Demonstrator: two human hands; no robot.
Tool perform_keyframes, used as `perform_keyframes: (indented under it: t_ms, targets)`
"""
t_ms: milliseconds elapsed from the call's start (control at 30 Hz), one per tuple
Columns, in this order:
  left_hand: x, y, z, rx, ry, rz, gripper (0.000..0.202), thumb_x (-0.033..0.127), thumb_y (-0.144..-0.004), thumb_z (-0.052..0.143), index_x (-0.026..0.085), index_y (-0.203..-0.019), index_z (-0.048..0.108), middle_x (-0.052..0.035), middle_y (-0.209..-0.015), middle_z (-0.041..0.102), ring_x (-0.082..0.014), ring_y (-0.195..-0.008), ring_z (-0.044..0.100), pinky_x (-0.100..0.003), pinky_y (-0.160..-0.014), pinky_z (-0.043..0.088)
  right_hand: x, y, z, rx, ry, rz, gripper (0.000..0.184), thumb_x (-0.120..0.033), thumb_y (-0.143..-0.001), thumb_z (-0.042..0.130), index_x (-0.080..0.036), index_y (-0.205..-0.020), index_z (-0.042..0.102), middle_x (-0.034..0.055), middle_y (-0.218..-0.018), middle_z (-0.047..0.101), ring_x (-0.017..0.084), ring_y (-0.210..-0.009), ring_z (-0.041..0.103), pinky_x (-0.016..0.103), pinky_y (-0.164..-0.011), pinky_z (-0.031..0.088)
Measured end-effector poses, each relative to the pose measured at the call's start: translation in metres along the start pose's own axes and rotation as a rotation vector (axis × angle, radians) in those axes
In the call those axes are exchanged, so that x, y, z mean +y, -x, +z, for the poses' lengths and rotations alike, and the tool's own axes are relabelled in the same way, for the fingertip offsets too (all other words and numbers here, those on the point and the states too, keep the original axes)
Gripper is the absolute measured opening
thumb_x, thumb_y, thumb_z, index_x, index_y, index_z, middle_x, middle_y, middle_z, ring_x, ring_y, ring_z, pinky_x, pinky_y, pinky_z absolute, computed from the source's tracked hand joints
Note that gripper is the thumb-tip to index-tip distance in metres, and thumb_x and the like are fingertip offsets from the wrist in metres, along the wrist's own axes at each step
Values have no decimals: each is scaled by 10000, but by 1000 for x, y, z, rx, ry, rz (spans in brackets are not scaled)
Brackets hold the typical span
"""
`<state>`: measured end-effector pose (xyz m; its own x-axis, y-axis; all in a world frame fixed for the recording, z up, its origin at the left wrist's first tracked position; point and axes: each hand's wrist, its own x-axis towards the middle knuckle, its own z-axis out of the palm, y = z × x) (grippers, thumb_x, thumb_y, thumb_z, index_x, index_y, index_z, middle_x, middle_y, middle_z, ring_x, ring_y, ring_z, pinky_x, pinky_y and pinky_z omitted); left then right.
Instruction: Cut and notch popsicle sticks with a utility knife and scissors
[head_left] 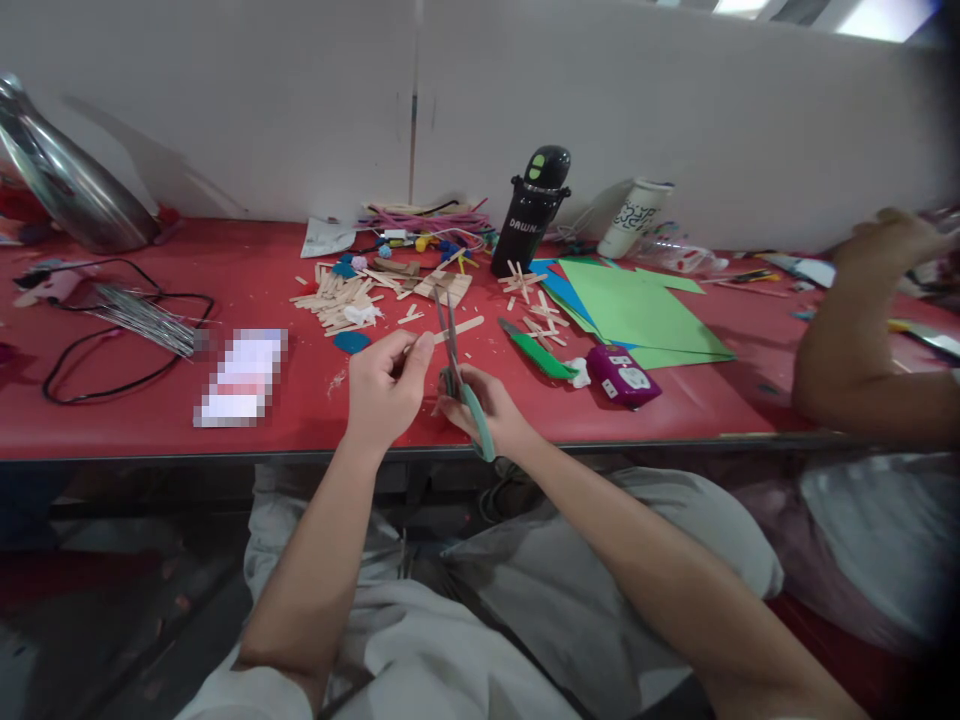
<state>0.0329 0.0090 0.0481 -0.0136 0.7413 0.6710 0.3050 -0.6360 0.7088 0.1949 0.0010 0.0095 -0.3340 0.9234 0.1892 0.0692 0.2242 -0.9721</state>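
Note:
My left hand [388, 385] pinches one end of a wooden craft stick [466, 328], which points off to the right above the red table. In my right hand [491, 410] is a pair of scissors [474, 412] with green handles. The slightly parted blades point away from me and cross the stick; whether they touch it I cannot tell. Beyond my hands lies a loose pile of craft sticks [337, 300]. Several sticks joined into star-like shapes [546, 322] rest to the right of the blades.
The red table [315, 400] also bears a green-handled knife [544, 355], purple box [624, 377], green paper sheets [645, 310], black bottle [531, 215], white tumbler [634, 218] and blurred phone [244, 377]. Wires [142, 318] and a steel jug [75, 170] stand left. Another person's arm [847, 330] is at right.

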Motion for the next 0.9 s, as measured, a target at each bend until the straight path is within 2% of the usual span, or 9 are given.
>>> perform_keyframes:
  t_ms: [400,533,667,833,900]
  targets:
    - [-2,-1,0,17,2,-6,398,314,-964,590,184,-602,487,58,-491,384,-70,-447,335,-243,-435,258,2,-2,3,4,-31,9,471,-531,-717,830,-219,-848,503,-33,-766,508,137,-696,519,304,-693,456]
    - [-5,-1,-1,32,27,-43,385,349,-962,601,180,-623,528,53,-497,416,-72,-447,351,-247,-437,267,2,0,2,-48,-52,18,611,-666,-660,832,-235,-935,497,-27,-821,506,148,-748,509,304,-705,463]
    - [-7,0,0,39,87,-100,391,415,-959,611,181,-650,562,50,-498,434,-76,-445,352,-252,-433,267,-1,1,-1,-103,-54,26,693,-778,-658,767,-239,-999,495,6,-899,510,177,-844,523,332,-784,481]
    - [-13,-1,-3,181,198,-211,431,532,-904,676,189,-657,594,59,-473,412,-78,-435,349,-261,-430,262,-5,3,-1,-155,22,31,653,-723,-681,791,-222,-1002,520,15,-927,532,186,-886,538,344,-844,476]
    - [-15,-3,-6,269,299,-240,425,546,-884,701,193,-667,608,66,-467,391,-74,-424,334,-265,-426,249,-7,3,-4,-114,80,39,588,-687,-712,789,-216,-960,537,7,-896,542,175,-844,533,334,-815,465]
